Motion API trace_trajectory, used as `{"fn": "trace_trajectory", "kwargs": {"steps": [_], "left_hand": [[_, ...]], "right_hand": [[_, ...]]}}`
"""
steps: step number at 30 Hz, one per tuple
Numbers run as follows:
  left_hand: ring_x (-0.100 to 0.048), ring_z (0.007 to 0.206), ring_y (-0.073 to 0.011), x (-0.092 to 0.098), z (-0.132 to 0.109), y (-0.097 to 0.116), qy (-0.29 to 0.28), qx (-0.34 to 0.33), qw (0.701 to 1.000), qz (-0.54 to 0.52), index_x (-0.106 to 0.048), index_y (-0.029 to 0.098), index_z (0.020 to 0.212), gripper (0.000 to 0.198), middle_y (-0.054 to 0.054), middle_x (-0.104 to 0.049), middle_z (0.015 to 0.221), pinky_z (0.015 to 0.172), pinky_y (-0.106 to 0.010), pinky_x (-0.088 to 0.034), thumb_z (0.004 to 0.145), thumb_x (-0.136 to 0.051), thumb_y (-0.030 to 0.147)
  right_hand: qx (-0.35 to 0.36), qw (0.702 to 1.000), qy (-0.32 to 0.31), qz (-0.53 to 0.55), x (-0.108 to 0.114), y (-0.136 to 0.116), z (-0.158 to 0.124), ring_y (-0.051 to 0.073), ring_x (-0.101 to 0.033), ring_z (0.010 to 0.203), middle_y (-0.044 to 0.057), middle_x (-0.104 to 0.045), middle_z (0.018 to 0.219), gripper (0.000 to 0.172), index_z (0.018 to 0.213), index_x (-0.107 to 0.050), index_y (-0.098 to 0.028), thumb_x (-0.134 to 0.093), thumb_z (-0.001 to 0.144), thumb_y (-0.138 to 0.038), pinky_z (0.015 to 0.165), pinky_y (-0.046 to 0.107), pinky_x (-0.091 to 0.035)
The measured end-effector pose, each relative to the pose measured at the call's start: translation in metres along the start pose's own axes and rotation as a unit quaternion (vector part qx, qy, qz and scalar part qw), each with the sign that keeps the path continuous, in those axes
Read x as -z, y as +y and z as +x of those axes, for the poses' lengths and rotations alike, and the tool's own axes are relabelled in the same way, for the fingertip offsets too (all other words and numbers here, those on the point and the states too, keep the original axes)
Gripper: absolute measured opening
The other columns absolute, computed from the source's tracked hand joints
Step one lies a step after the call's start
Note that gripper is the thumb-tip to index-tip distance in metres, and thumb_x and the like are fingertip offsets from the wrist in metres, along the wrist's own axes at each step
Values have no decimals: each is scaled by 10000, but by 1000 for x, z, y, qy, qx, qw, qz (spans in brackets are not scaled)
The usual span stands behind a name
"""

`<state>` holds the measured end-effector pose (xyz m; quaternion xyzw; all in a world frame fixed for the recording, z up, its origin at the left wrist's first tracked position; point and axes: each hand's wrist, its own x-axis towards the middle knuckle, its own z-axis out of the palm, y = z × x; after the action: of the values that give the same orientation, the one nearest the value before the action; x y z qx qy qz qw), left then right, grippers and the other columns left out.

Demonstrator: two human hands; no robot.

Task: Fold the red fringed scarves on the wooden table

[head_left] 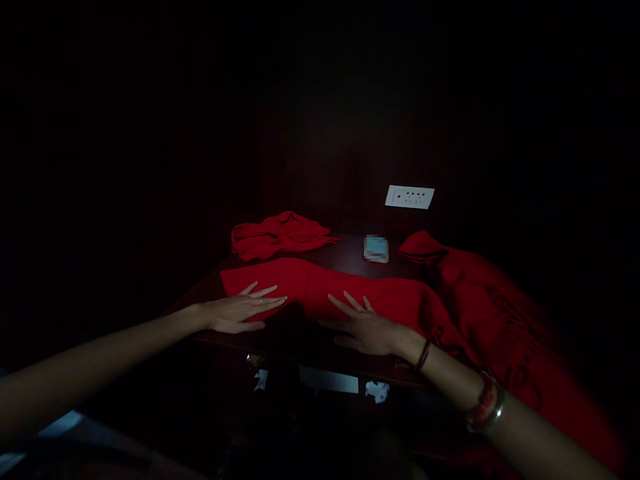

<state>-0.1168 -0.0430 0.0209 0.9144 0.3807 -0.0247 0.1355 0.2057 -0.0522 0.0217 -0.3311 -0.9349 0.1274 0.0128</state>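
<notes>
Head view, my only feed, and I'm working with poor light. Red strip of cloth (320,283) is lying across the desk (347,261), right end running toward a larger red garment (510,323) with dark markings; I can't tell if they're one piece. Left hand (237,313) is resting palm down with its fingers over the strip's left part; right hand (367,328) is doing the same farther along. Fingers on both are spread and released, grasping nothing.

I'm reading the step as pressing the strip flat. I'd be using light, even pressure, one hand anchoring while the other is sweeping outward from the gap between them. Right side is worrying me most: cloth is lying in folds there, so a hard pull would probably be dragging the garment. Phone (376,247) is lying just behind the strip; I'd be stopping rearward sweeps short of it.
</notes>
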Motion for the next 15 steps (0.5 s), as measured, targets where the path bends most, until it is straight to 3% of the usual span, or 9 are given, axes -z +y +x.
{"fn": "trace_trajectory", "kwargs": {"steps": [3,6,8,10,13,15], "left_hand": [[-213,1221,-188,5,6,6,55,21,997,-57,-269,300,1270,416,16,-351,1293,989,-430,-84,860,-231,357],[-415,1085,-148,16,25,16,193,54,977,-75,-403,226,1198,415,-5,-544,1107,967,-334,-215,867,-183,344],[-473,1007,-161,24,46,23,280,68,956,-51,-504,186,1092,403,-28,-570,1051,920,-294,-290,839,-268,393],[-508,952,-175,30,72,28,325,99,939,-48,-548,166,1012,413,-52,-573,1029,873,-283,-334,822,-292,428],[-528,930,-217,35,114,30,289,223,924,-114,-516,131,1049,465,-103,-572,1024,803,-295,-376,778,-368,478],[-518,950,-246,35,137,30,242,293,907,-184,-473,101,1099,529,-142,-539,1075,753,-290,-398,696,-519,440]], "right_hand": [[20,999,-10,32,21,0,11,283,-109,1238,-24,-132,1380,436,1225,-315,-397,-342,799,-484,957,532,-138],[20,995,96,21,41,6,27,199,-258,1203,6,-301,1324,404,1237,-337,-323,-291,843,-397,970,414,-220],[-47,986,155,-27,47,18,35,200,-311,1172,49,-389,1268,399,1214,-393,-249,-330,834,-354,960,392,-238],[-154,973,153,-76,48,36,38,241,-346,1143,104,-428,1226,421,1189,-427,-187,-384,806,-358,934,419,-259],[-282,951,75,-99,45,71,25,288,-414,1074,159,-460,1176,435,1159,-444,-134,-380,804,-377,858,457,-321],[-316,943,28,-103,42,93,10,273,-467,1012,161,-497,1123,383,1107,-479,-124,-350,823,-348,814,426,-360]]}}
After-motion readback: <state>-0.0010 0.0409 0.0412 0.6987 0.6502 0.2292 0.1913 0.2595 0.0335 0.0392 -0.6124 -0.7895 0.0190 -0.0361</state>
